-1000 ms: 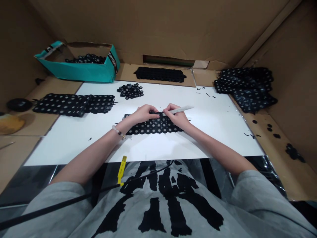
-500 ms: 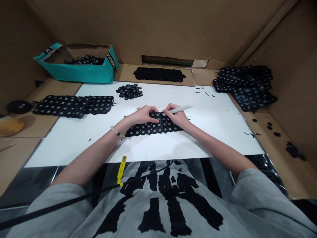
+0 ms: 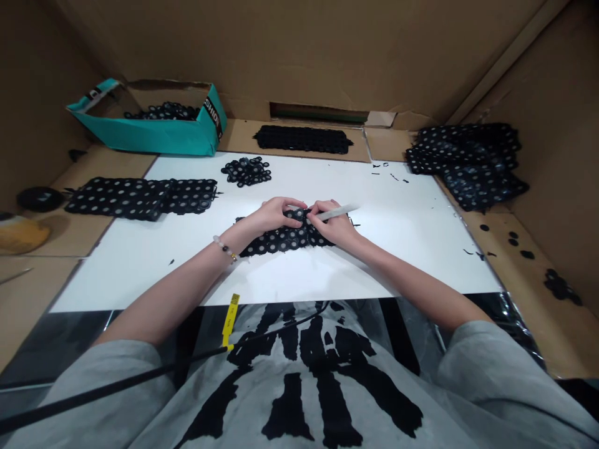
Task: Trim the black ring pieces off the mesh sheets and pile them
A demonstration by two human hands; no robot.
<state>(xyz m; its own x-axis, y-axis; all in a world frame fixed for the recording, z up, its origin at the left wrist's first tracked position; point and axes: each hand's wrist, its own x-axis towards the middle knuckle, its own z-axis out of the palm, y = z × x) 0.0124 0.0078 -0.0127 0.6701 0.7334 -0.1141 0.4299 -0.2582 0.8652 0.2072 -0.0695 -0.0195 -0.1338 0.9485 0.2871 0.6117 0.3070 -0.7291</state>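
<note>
A black strip with rows of pale round dots [image 3: 283,241] lies flat on the white board [image 3: 393,249] in front of me. My left hand [image 3: 276,215] rests on its upper left part, thumb and fingers spread around a bit of its top edge. Pinched in my right hand [image 3: 334,223] is a white pen-like tool [image 3: 340,211], its back end pointing up and right. The tool's tip is by the strip's top edge, close to my left fingertips, and is too small to make out.
Behind are a teal box [image 3: 154,136] of black rings, a small ring pile [image 3: 246,171] and a plain black strip [image 3: 303,139]. Dotted strips lie left [image 3: 121,198] and stacked right [image 3: 468,156]. Cardboard walls [image 3: 309,50] enclose the board.
The white tool has tilted and shifted slightly left and down with my right hand. My left fingers have moved a little along the strip's top edge. The whole view has shifted slightly.
</note>
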